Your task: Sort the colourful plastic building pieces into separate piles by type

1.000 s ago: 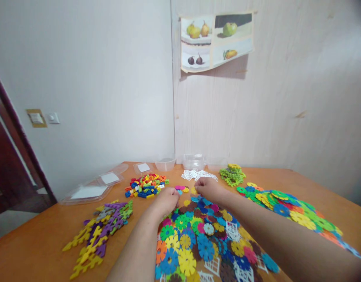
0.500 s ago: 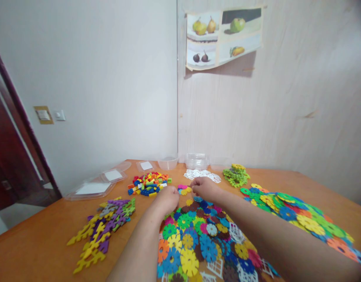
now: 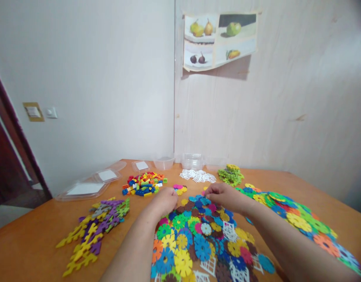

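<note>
A heap of flat, many-coloured flower-shaped discs (image 3: 204, 239) lies on the orange wooden table (image 3: 39, 243) in front of me. My left hand (image 3: 165, 200) rests curled at the heap's far left edge, fingers closed; what it holds is hidden. My right hand (image 3: 224, 196) is at the heap's far edge, fingers pinched on a small piece I cannot make out. Just beyond both hands lies a small cluster of pink and yellow discs (image 3: 179, 189).
Purple and yellow jagged pieces (image 3: 92, 231) lie at left, small coloured bricks (image 3: 143, 184) behind, white lattice pieces (image 3: 198, 175), a green disc pile (image 3: 231, 174), and more discs (image 3: 298, 217) at right. Clear tubs (image 3: 193, 160) and lids (image 3: 86, 188) stand by the wall.
My right hand has drawn back from the pink and yellow cluster toward the near right, over the heap's far edge. The left hand has barely shifted. The view has wobbled slightly.
</note>
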Demonstrator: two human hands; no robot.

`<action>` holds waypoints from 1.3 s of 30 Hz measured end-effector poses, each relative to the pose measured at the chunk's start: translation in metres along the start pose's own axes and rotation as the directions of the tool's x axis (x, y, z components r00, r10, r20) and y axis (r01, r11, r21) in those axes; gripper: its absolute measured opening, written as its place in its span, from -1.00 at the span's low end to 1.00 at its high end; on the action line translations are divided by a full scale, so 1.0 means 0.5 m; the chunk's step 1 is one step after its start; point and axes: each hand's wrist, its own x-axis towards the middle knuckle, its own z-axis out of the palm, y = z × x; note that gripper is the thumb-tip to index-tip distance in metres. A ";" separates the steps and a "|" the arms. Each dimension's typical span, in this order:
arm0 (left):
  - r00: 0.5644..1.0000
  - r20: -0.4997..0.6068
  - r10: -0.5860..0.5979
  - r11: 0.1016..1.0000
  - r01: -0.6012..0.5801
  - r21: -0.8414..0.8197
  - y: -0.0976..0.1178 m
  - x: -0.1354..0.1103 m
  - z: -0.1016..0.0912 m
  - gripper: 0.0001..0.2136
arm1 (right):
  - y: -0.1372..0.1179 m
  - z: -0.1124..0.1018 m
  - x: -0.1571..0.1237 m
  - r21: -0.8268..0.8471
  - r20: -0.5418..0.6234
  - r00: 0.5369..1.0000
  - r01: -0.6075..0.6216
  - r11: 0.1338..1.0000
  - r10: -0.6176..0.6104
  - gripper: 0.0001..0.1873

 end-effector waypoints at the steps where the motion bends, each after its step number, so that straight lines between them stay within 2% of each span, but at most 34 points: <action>1: 1.000 -0.013 0.010 1.000 -0.010 -0.008 0.002 -0.001 0.001 -0.84 | 0.008 -0.007 -0.003 -0.006 0.002 1.000 -0.002 1.000 0.002 -0.84; 4: 0.997 -0.039 0.061 0.998 -0.060 0.012 0.012 -0.004 0.004 -0.84 | 0.027 -0.029 -0.009 -0.164 -0.056 0.998 -0.008 0.986 -0.001 -0.84; 8: 0.992 -0.012 0.128 0.989 -0.126 0.080 0.026 -0.010 0.009 -0.84 | 0.038 -0.047 -0.009 -0.391 -0.156 0.988 -0.052 0.919 -0.010 -0.83; 16: 0.993 0.090 0.082 0.997 -0.082 -0.009 0.030 -0.012 0.014 -0.84 | 0.056 -0.031 0.004 -0.556 -0.183 0.983 -0.073 0.828 -0.036 -0.69; 19: 0.989 0.123 0.079 0.997 -0.078 -0.010 0.030 -0.011 0.015 -0.82 | 0.056 -0.024 0.005 -0.574 -0.146 0.989 -0.064 0.816 -0.025 -0.71; 25: 0.981 0.185 0.065 0.996 -0.052 -0.074 0.028 -0.012 0.019 -0.81 | 0.049 -0.013 0.009 -0.467 -0.078 0.997 -0.021 0.884 -0.017 -0.84; 30: 0.980 0.189 0.068 0.994 -0.050 -0.102 0.024 -0.010 0.021 -0.83 | 0.024 0.008 0.001 -0.403 -0.106 0.990 0.040 0.914 -0.090 -0.82; 35: 0.980 0.186 0.076 0.988 -0.049 -0.147 0.015 -0.005 0.024 -0.84 | -0.007 0.036 -0.012 -0.474 -0.087 0.979 0.124 0.872 -0.187 -0.67; 39: 0.978 0.191 0.085 0.986 -0.055 -0.157 0.009 -0.001 0.026 -0.83 | -0.011 0.049 -0.010 -0.491 -0.083 0.978 0.125 0.862 -0.190 -0.70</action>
